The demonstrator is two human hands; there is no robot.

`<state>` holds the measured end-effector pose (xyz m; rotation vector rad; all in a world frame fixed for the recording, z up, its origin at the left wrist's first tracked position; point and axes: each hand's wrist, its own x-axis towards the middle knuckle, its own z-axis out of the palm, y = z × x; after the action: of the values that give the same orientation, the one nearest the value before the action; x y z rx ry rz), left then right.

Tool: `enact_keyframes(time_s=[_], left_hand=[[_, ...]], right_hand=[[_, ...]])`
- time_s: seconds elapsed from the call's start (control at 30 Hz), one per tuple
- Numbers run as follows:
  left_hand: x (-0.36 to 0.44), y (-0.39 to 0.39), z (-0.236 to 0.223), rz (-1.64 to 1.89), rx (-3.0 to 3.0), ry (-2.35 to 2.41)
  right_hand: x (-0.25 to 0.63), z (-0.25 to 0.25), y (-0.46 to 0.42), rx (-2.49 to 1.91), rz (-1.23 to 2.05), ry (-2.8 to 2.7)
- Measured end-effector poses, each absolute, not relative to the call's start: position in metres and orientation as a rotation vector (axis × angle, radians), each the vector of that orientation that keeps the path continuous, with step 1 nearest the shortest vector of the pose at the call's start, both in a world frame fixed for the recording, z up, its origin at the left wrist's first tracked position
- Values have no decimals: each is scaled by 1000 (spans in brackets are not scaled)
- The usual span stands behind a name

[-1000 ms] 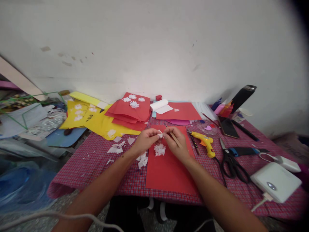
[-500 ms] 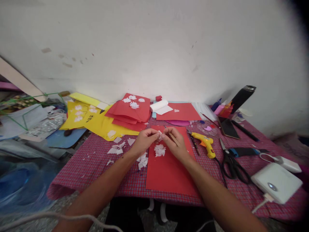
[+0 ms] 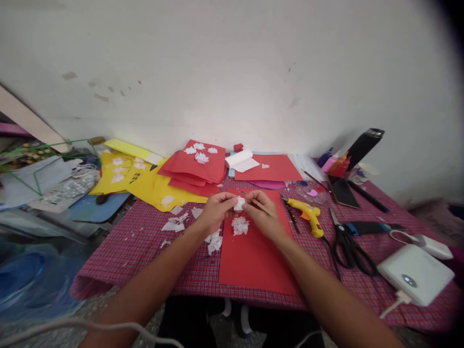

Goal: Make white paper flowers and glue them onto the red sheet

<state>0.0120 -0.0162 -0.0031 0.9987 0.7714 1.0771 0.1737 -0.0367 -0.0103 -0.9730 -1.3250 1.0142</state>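
Note:
Between my two hands, a small piece of white paper (image 3: pixel 239 204) is held above a red sheet (image 3: pixel 257 261). My left hand (image 3: pixel 218 209) pinches its left side with thumb and fingertips. On the other side, my right hand (image 3: pixel 261 212) grips the paper's right edge, and a thin stick, perhaps a brush or pencil, lies across its fingers. Just below, a crumpled white paper flower (image 3: pixel 240 225) sits on the red sheet. Crumpled white scraps (image 3: pixel 214 241) lie left of that sheet, and flatter torn pieces (image 3: pixel 175 223) are scattered farther left.
A yellow glue gun (image 3: pixel 307 215), black scissors (image 3: pixel 350 244), a blue-black knife (image 3: pixel 368 227) and a white power bank (image 3: pixel 415 274) lie to the right. Behind are a white paper roll (image 3: pixel 239 158) and red sheets (image 3: pixel 195 164) bearing white paper flowers. Yellow sheets (image 3: pixel 152 186) lie back left.
The white paper between my fingers has gone from a crumpled bit to a flatter, more open piece. My hands have moved slightly; the surrounding things are unchanged.

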Motion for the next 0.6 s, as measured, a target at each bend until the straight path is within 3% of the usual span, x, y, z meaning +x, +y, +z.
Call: enact_keyframes(time_s=[0.6], left_hand=[[12, -17, -7, 1108, 1277, 808]], right_hand=[[177, -4, -40, -938, 965, -1423]])
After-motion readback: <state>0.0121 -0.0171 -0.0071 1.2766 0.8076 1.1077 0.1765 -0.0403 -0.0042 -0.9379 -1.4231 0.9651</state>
